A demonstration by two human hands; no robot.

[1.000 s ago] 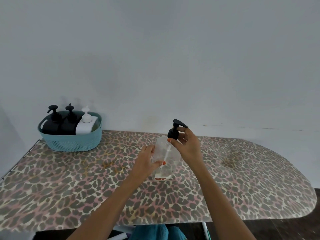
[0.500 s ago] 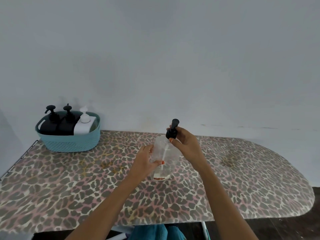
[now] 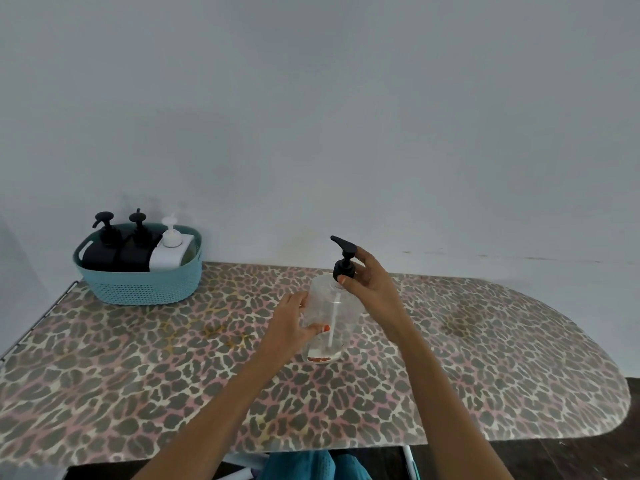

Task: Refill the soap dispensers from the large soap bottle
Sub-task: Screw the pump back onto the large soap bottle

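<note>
A clear, nearly empty soap dispenser [image 3: 341,308] stands upright at the middle of the leopard-print board [image 3: 138,368], with a white tube inside it. My left hand [image 3: 292,323] grips its body from the left. My right hand [image 3: 369,285] pinches the collar of its black pump head [image 3: 344,259], whose nozzle points left. At the back left, a teal basket [image 3: 138,284] holds two black dispensers [image 3: 100,252] [image 3: 136,251] and one white dispenser [image 3: 169,251]. No large soap bottle shows.
A plain wall rises right behind the board. The board's rounded end lies at the right [image 3: 595,393], and a metal rail [image 3: 38,320] edges its left side. Dark floor and teal cloth [image 3: 301,467] show below the near edge.
The black pump head has turned in my right hand: its nozzle pointed right, then toward the camera, and now left. My left hand has kept its grip on the bottle.
</note>
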